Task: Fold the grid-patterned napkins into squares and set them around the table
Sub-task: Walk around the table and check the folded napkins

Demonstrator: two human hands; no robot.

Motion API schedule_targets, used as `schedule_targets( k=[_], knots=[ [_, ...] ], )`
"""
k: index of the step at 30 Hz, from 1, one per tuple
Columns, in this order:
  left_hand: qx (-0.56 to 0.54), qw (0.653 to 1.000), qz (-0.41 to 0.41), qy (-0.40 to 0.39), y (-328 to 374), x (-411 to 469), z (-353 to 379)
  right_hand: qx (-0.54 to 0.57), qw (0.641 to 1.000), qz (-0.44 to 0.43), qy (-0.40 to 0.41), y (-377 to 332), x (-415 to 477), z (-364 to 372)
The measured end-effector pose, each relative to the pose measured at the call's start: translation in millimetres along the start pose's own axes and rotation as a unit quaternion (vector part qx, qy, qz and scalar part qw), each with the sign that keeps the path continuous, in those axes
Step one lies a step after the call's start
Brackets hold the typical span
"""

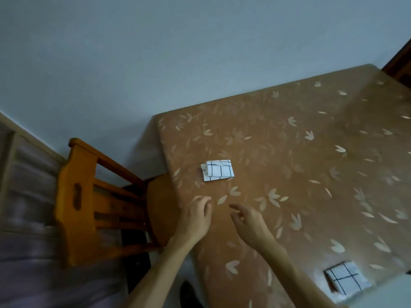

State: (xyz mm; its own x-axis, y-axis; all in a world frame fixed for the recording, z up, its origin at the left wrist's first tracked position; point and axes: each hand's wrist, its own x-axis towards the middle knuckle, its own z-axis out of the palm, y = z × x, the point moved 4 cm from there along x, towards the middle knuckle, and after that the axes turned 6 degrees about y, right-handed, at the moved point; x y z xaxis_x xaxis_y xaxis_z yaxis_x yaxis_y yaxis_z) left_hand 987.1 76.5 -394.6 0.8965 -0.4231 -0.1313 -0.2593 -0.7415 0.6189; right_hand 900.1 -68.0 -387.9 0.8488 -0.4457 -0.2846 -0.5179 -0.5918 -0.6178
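Observation:
A folded white napkin with a black grid (pixel 218 170) lies on the brown leaf-patterned table (pixel 289 165), close to the table's left edge by the chair. A second folded grid napkin (pixel 347 278) lies at the table's near right edge. My left hand (pixel 196 218) hovers over the left table edge, a little below the first napkin, fingers loosely curled and holding nothing. Beside it, my right hand (pixel 249 223) has its fingers spread over the tabletop, empty. Neither hand touches a napkin.
A wooden chair (pixel 89 203) stands pushed against the table's left side. A pale wall runs behind. Dark wooden furniture (pixel 400 63) shows at the top right corner. A light surface (pixel 382 296) sits at the bottom right.

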Motion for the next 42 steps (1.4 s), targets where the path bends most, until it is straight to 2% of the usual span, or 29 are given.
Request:
schedule_targets(
  k=[3,8,12,16,19,23,26,29,31,33,35,38,40,42],
  knots=[
    [0.087,0.995,0.039,0.031,11,52,17,0.008,1.000,0.000,-0.019,3,55,2],
    [0.196,0.980,0.043,0.009,18,138,59,0.041,0.998,0.012,-0.046,14,150,14],
    [0.203,0.979,-0.017,0.027,-6,184,85,0.047,0.997,0.032,-0.060,31,197,24],
    [0.203,0.976,-0.046,0.064,-18,189,91,0.050,0.998,0.014,-0.045,42,212,39],
    [0.170,0.978,-0.107,0.062,-29,174,90,0.030,0.998,-0.029,-0.043,40,215,52],
    [0.081,0.977,-0.172,0.093,-39,144,84,-0.017,0.987,-0.161,0.006,22,212,69],
    [0.077,0.967,-0.210,0.118,-51,123,78,-0.054,0.970,-0.237,-0.032,6,206,92],
    [0.053,0.956,-0.247,0.150,-68,112,68,-0.023,0.960,-0.274,-0.062,-10,202,104],
    [0.038,0.961,-0.225,0.157,-76,114,60,-0.020,0.961,-0.272,-0.045,-16,208,104],
    [0.044,0.975,-0.179,0.122,-78,125,51,-0.072,0.960,-0.270,-0.027,-20,220,101],
    [0.069,0.986,-0.138,0.061,-74,140,44,-0.126,0.955,-0.263,-0.051,-25,230,100],
    [0.103,0.986,-0.134,0.005,-70,156,39,-0.173,0.945,-0.258,-0.100,-35,237,104],
    [0.122,0.983,-0.137,0.012,-69,160,34,-0.155,0.944,-0.276,-0.096,-44,237,102],
    [0.107,0.984,-0.114,0.087,-65,161,20,-0.077,0.947,-0.309,-0.036,-55,233,93]
  ],
)
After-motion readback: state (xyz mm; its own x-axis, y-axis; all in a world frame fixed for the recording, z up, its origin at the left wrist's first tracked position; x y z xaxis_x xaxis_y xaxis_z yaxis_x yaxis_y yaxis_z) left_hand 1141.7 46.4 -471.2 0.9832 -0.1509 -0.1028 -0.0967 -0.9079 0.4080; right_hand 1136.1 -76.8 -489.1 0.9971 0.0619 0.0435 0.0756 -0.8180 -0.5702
